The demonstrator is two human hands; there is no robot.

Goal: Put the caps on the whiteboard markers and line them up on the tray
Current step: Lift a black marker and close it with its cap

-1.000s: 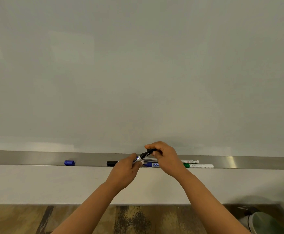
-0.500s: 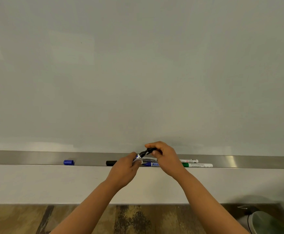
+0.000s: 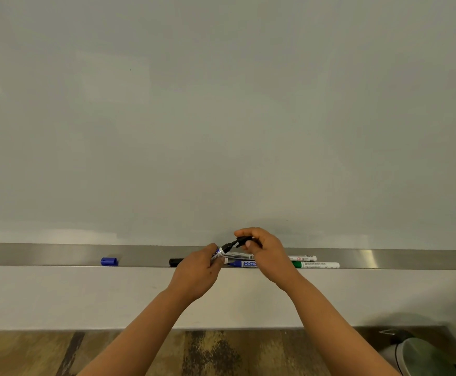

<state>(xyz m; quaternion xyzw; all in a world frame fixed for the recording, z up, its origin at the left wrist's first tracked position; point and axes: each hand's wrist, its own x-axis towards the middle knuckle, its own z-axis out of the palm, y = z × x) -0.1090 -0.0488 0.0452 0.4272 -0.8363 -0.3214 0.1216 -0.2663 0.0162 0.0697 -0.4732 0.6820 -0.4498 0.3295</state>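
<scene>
loose cap (image 3: 109,261): we see blue
tray (image 3: 45,255): silver
our marker tip (image 3: 230,243): black
floor (image 3: 18,354): mottled brown
far marker (image 3: 316,265): green, white

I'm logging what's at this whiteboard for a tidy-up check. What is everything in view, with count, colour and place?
whiteboard: 1, pale grey-white, fills the upper view
tray: 1, metal, along the board's bottom edge
blue cap: 1, loose, left on tray
black cap end: 1, on tray beside left hand
black marker: 1, held over tray
black cap: 1, at marker's tip
blue marker: 1, uncapped, on tray
green marker: 1, on tray, right
white marker: 1, behind green
bin: 1, grey-green, floor, bottom right
left hand: holds marker
right hand: holds cap
</scene>
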